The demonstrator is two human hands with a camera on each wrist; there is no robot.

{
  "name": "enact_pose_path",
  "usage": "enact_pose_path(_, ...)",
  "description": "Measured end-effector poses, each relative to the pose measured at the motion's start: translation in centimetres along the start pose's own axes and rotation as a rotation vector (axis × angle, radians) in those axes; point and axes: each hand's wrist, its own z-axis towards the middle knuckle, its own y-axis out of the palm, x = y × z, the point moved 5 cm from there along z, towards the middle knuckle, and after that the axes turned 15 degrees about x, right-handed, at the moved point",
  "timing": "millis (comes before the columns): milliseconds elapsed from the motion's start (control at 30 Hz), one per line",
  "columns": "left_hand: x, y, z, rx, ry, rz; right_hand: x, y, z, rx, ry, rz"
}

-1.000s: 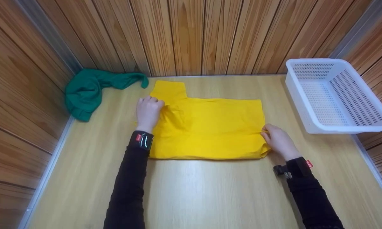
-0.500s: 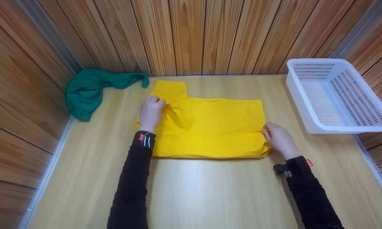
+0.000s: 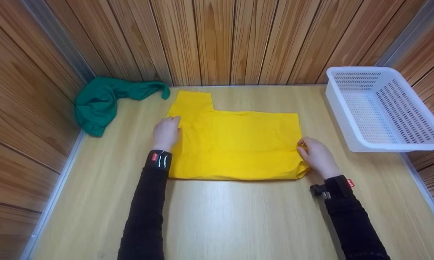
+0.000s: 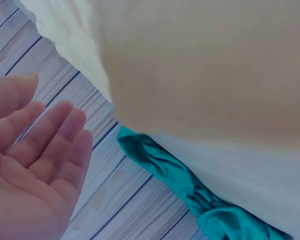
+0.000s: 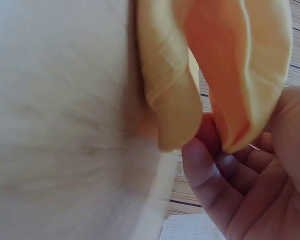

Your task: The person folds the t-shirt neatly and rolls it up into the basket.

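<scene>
A yellow T-shirt (image 3: pixel 253 141) lies folded in half on the table, one sleeve (image 3: pixel 195 101) pointing to the back at its left end. Beside the shirt's left edge is my left hand (image 3: pixel 166 133); in the left wrist view its fingers (image 4: pixel 55 135) are loosely bent and hold nothing. At the opposite end, my right hand (image 3: pixel 318 157) pinches the shirt's edge. Close up in the right wrist view, the thumb and fingers of the right hand (image 5: pixel 240 190) meet at the hanging rim of the yellow cloth (image 5: pixel 175 100), which gapes between its layers.
Crumpled green cloth (image 3: pixel 97 104) lies in the back left corner against the wood-panelled walls. A white perforated plastic basket (image 3: pixel 336 108) stands at the back right. Bare tabletop (image 3: pixel 231 216) shows in front of the shirt.
My left hand has let go of the cloth it was lifting and moved slightly left and nearer. The shirt's left part now lies flatter. The right hand stays at its edge.
</scene>
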Motion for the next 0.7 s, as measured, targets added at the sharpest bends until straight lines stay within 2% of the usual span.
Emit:
enact_pose_path(233, -2.2, -0.4, -1.2, -0.044, -0.104, -0.074, 0.3, 0.0, -0.2, -0.001, 0.012, 0.014)
enact_pose_path(500, -4.7, -0.9, -3.4, -0.128, -0.294, -0.197, 0.7, -0.6, -1.0, 0.002, 0.054, 0.057)
enact_pose_path(700, -5.4, -1.1, -5.0, -0.142, -0.292, -0.209, 0.6, -1.2, -2.2, -0.025, 0.085, 0.066)
